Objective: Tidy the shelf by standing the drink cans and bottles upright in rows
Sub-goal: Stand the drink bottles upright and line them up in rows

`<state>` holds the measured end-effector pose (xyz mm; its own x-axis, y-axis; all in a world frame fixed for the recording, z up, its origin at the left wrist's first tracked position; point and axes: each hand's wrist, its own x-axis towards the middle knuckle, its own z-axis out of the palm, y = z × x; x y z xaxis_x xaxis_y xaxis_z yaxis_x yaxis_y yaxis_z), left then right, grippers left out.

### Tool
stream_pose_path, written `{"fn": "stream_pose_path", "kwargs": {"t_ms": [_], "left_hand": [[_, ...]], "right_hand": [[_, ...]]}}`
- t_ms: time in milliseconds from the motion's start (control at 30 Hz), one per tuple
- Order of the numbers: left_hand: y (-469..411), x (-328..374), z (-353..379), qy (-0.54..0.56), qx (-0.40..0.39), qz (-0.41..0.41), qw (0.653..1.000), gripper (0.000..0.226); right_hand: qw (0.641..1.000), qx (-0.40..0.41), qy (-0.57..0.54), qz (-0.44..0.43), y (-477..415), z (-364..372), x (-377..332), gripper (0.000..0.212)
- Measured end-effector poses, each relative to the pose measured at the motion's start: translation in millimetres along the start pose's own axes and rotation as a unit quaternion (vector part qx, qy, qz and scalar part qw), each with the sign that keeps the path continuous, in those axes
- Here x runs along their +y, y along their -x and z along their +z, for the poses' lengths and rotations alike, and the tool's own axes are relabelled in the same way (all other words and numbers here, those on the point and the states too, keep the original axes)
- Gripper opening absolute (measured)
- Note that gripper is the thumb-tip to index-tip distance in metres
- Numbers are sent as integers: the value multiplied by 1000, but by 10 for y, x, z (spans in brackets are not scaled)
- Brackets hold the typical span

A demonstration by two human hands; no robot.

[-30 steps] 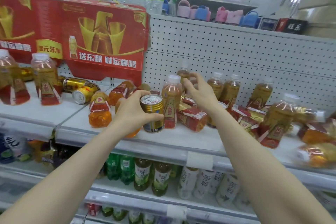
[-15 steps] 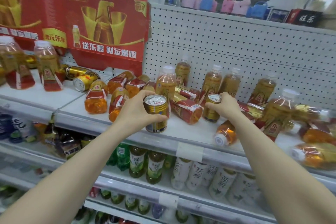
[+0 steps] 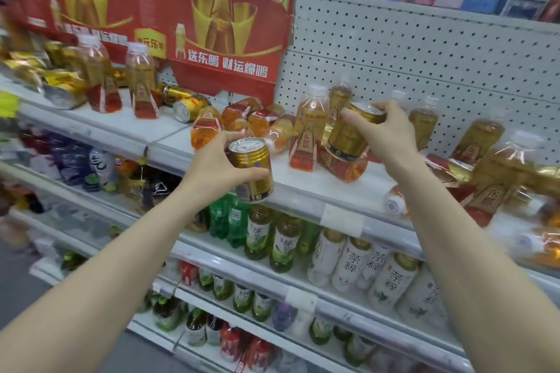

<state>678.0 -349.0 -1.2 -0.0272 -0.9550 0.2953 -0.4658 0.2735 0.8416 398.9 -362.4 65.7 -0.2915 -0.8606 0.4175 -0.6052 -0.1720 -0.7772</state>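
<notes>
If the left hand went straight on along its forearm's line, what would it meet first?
Probably the toppled bottles lying just behind the gold can that the left hand holds, though depth is hard to judge.

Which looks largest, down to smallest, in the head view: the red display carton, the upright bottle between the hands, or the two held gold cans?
1. red display carton
2. upright bottle, taller than either can
3. gold can in the left hand and gold can in the right hand: alike, so not ranked
</notes>
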Motion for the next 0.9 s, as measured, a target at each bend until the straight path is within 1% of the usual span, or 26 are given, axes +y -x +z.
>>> {"fn": "stream_pose_path", "kwargs": {"t_ms": [167,300,433,600,733,833,900], "left_hand": [[162,-236,-558,-11,29,-3,999,73],[282,-586,-1230,-33,52,-25,998,76],[434,-1032,-2091,-52,71,-61,994,80],[535,-1570,-3144,-87,105,-87,987,79],[514,-1944,-3783,-90,142,-102,980,81],[416,-2207,-4146,-96,168,-105,975,77],[286,-2395,-4354,-94,178,-105,974,75]], "right_hand": [[998,-43,0,-47,332,552,-454,65],[994,-89,-12,-62,566,1263,-862,54],[989,-122,-29,-83,800,2145,-1363,55],[980,-164,-52,-100,1063,3210,-1990,65],[972,-194,-75,-109,1123,3918,-2425,63],[967,-204,-90,-125,1090,4401,-2695,55],[963,-215,-102,-125,1031,4706,-2848,53]]}}
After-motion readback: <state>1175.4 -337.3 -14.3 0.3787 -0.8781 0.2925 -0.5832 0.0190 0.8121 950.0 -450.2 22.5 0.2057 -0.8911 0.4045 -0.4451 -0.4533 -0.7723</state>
